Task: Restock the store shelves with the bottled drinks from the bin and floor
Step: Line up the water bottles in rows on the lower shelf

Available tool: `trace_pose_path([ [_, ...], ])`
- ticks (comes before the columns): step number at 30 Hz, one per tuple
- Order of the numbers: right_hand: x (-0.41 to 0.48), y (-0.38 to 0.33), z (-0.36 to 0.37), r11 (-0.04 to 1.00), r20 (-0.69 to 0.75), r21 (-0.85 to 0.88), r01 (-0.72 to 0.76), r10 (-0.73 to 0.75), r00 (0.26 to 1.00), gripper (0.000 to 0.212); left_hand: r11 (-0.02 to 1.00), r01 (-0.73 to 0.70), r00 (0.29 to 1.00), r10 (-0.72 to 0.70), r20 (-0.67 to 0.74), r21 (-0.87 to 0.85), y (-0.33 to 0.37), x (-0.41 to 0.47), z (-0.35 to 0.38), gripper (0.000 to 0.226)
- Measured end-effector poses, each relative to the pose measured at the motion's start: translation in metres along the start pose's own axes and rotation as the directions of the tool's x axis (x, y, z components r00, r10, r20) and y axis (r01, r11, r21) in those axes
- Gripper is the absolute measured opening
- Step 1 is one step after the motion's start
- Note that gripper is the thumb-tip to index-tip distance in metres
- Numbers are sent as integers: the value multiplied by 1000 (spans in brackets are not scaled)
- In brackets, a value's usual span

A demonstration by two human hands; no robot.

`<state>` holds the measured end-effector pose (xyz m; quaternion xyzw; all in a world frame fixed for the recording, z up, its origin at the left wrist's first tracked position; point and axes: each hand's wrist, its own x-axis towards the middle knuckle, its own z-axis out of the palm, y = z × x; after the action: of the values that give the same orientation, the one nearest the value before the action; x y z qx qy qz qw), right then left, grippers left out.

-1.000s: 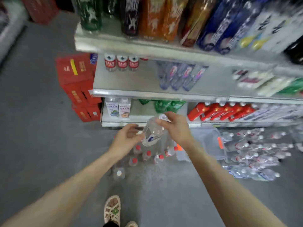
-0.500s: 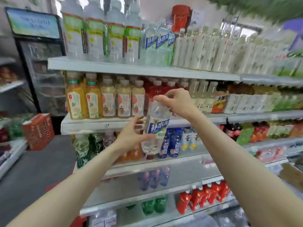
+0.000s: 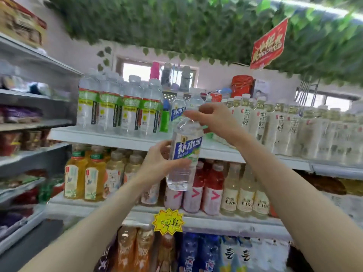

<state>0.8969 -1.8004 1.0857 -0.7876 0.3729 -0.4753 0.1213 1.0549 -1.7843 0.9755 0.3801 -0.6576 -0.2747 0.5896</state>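
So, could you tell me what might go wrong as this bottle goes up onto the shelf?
The bottle hangs with its base below the top shelf edge, so it could catch the lip. The gap beside the matching bottles looks narrow; it might knock the pale tea bottles over.

Clear bottle (image 3: 184, 154) with blue-white label; yellow starburst price tag (image 3: 168, 222); red hanging sign (image 3: 268, 47).
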Motion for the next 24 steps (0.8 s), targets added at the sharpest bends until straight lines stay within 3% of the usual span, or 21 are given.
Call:
trace_pose_path([
  [3, 11, 13, -21, 993, 136, 114, -30, 14, 991, 25, 1000, -22, 998, 23, -54, 18, 16, 27, 7, 42],
  [7, 25, 30, -33, 982, 185, 183, -46, 12, 983, 55, 994, -60, 995, 67, -75, 94, 29, 58, 14, 48],
  [14, 63, 40, -32, 957, 90, 288, 36, -64, 994, 60, 984, -123, 991, 129, -41, 132, 30, 115, 10, 39],
  [24, 117, 82, 13, 961, -17, 276, -29, 34, 999, 66, 987, -75, 990, 90, -105, 140, -17, 166, 7, 38],
])
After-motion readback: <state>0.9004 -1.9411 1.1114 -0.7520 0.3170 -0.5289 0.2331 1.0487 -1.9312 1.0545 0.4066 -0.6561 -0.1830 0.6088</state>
